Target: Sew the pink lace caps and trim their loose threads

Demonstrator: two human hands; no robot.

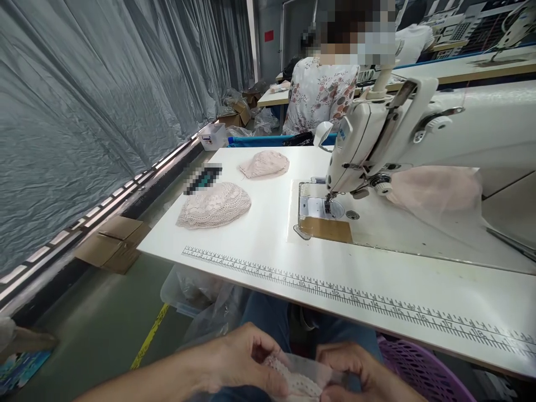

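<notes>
White sewing table, seen w/ its near edge toward the camera. A ruler scale is printed along that edge, L to R. Two pink lace pieces are laid on the left half: the larger lace piece nearer, the smaller lace piece farther back, well apart. Betw. them, at the left edge, a dark flat object is set; it's blurred, type can't be told. An industrial sewing machine is mounted on the right half. A brown patch is stuck just in front of its needle plate. Sheer pink fabric is bunched under the machine arm.
</notes>
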